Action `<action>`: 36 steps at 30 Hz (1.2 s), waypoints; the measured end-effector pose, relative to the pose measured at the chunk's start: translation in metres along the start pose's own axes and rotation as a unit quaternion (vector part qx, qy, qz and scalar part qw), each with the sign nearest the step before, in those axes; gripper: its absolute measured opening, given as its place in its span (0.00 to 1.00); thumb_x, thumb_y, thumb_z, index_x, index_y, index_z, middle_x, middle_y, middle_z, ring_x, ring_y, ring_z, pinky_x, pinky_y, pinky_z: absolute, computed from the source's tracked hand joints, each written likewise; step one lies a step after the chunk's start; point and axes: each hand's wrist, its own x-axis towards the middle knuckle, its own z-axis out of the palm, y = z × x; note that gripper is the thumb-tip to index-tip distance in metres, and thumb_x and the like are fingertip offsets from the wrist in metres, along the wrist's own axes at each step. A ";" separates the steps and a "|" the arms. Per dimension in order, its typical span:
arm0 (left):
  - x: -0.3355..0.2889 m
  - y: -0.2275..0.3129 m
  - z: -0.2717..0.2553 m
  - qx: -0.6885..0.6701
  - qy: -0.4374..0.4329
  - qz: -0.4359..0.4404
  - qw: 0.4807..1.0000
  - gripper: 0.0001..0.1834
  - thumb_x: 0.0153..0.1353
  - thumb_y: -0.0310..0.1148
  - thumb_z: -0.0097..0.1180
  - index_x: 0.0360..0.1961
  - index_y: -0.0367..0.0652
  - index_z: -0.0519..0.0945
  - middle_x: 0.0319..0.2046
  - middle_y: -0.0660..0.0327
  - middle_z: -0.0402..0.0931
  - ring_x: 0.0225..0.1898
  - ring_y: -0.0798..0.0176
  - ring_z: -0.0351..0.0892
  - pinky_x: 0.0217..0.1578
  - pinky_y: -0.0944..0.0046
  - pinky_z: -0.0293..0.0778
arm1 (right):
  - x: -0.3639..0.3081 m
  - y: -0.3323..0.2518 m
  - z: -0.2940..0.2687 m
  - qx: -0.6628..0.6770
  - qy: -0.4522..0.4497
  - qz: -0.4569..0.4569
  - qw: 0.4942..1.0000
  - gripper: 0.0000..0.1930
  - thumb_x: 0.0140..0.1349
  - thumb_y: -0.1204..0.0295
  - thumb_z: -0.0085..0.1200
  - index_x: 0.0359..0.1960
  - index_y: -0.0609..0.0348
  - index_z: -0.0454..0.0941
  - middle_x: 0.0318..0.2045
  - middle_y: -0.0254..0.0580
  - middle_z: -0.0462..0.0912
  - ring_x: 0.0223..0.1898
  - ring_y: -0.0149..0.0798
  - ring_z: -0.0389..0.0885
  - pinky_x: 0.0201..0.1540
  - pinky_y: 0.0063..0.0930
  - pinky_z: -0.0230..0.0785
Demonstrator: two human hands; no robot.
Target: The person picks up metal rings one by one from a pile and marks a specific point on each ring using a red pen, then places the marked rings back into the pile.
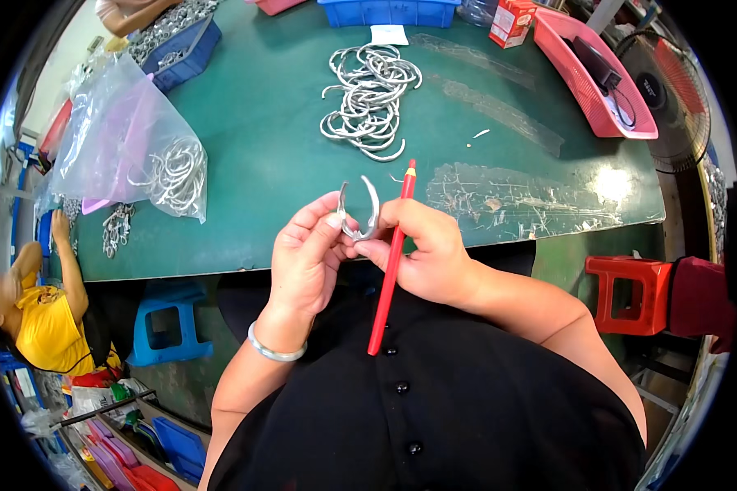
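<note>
Both hands meet over the near edge of the green table (270, 139). My left hand (307, 258) pinches one end of a curved silver metal hook (359, 214) between thumb and fingers. My right hand (424, 250) grips the hook's other side and also holds a long red pencil (391, 262), whose tip points up and away while its tail hangs toward my dark shirt. A silver bangle sits on my left wrist.
A pile of the same metal hooks (370, 102) lies at mid-table. A clear plastic bag (131, 143) with more hooks lies at the left. Blue bins (184, 57) and a pink basket (594, 78) line the far side. A person in yellow (45, 319) sits left; red stool (630, 290) right.
</note>
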 end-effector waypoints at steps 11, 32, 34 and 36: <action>0.001 0.004 -0.003 0.015 0.023 0.055 0.998 0.14 0.58 0.26 0.48 0.45 0.33 0.68 0.27 0.57 0.73 0.25 0.68 0.72 0.27 0.72 0.70 | 0.010 -0.001 -0.017 0.247 -0.027 0.240 0.939 0.07 0.62 0.72 0.42 0.37 0.61 0.69 0.24 0.36 0.74 0.23 0.24 0.71 0.27 0.15 0.66; -0.001 0.004 -0.005 -0.004 -0.020 0.008 1.000 0.10 0.58 0.26 0.46 0.41 0.35 0.71 0.30 0.58 0.75 0.27 0.68 0.75 0.28 0.72 0.74 | 0.019 -0.016 0.005 0.166 -0.009 0.048 0.985 0.05 0.56 0.76 0.51 0.31 0.64 0.70 0.21 0.38 0.74 0.23 0.26 0.74 0.25 0.19 0.66; -0.001 0.004 -0.008 -0.017 -0.035 -0.009 0.999 0.10 0.59 0.27 0.46 0.41 0.35 0.72 0.30 0.59 0.75 0.27 0.69 0.75 0.27 0.72 0.74 | 0.021 -0.016 0.007 0.189 -0.005 0.062 0.980 0.05 0.56 0.76 0.50 0.29 0.65 0.69 0.20 0.37 0.74 0.22 0.24 0.73 0.24 0.17 0.65; 0.000 0.005 -0.009 -0.029 -0.055 -0.018 0.998 0.11 0.59 0.27 0.46 0.41 0.34 0.71 0.30 0.60 0.75 0.26 0.69 0.75 0.26 0.73 0.73 | 0.023 -0.015 0.007 0.231 -0.015 0.093 0.968 0.05 0.57 0.76 0.50 0.29 0.64 0.69 0.20 0.36 0.74 0.21 0.23 0.72 0.23 0.17 0.65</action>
